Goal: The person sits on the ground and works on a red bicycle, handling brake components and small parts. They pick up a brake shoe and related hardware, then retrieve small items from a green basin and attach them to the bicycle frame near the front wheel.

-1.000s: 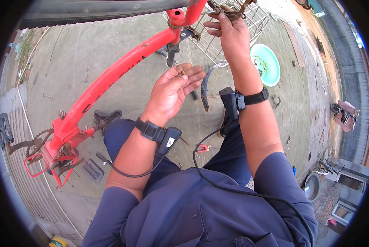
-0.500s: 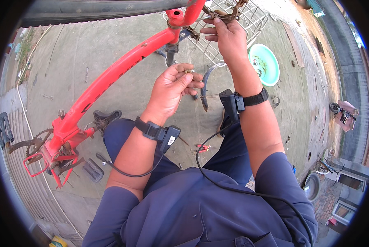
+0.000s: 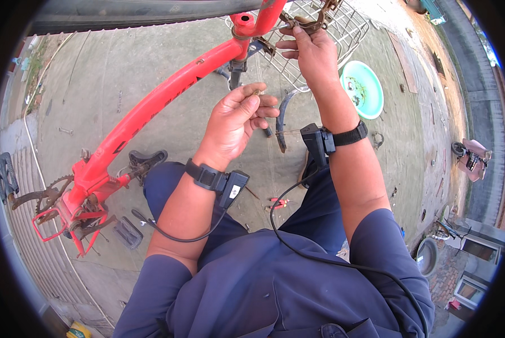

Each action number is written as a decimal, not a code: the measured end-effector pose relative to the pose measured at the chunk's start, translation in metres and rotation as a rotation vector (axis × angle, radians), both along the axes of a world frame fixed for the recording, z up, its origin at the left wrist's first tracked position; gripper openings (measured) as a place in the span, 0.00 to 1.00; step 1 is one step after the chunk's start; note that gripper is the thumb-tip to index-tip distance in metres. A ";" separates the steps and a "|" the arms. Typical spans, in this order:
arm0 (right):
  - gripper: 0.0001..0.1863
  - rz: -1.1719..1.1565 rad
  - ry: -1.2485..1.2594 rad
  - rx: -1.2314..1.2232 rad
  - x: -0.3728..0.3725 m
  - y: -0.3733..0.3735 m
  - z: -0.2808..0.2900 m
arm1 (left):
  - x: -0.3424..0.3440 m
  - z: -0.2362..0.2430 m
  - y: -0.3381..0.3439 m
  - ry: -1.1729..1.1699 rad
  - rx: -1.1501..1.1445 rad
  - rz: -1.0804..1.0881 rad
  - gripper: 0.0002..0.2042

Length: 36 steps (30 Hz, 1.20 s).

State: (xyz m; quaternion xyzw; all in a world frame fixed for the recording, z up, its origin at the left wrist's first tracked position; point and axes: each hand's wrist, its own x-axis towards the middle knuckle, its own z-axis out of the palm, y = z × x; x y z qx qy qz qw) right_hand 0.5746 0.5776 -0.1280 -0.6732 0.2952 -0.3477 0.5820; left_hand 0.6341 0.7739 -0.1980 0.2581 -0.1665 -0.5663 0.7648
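A small brassy metal part (image 3: 257, 93) is pinched between the thumb and fingers of my left hand (image 3: 235, 115), just below the red bicycle frame's (image 3: 179, 81) head tube. My right hand (image 3: 315, 61) grips a rusty curved metal assembly (image 3: 311, 23), which looks like a brake caliper, at the top of the view beside the frame. Under my hands a wire basket (image 3: 348, 31) lies behind the assembly, and a dark curved piece (image 3: 282, 121) lies between my wrists. Red-handled pliers (image 3: 278, 203) lie on the floor between my legs.
A mint-green basin (image 3: 371, 90) sits to the right. Loose pedals (image 3: 128, 231), a saddle (image 3: 146, 159) and small wrenches lie on the green ground sheet (image 3: 111, 73). A grey basin (image 3: 427, 253) stands at lower right; a small pink wheeled vehicle (image 3: 472, 158) is at far right.
My left hand has risen slightly, its fingertips drawing closer round the small part. My right hand has shifted slightly down and left with the rusty assembly.
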 end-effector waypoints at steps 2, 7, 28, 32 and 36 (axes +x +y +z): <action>0.14 -0.003 0.024 -0.011 0.000 0.001 0.001 | 0.001 0.001 0.000 0.050 -0.016 -0.005 0.15; 0.15 -0.022 0.079 -0.062 -0.003 0.002 0.003 | 0.000 0.004 0.001 0.113 0.008 0.011 0.15; 0.16 -0.079 0.318 -0.359 -0.032 0.017 0.004 | 0.002 0.005 0.002 0.125 0.058 0.061 0.10; 0.16 -0.081 0.308 -0.250 -0.045 0.029 -0.002 | 0.000 0.006 0.001 0.099 0.068 0.053 0.11; 0.16 -0.076 0.285 -0.160 -0.059 0.046 -0.006 | 0.000 0.004 0.001 0.055 0.059 0.046 0.11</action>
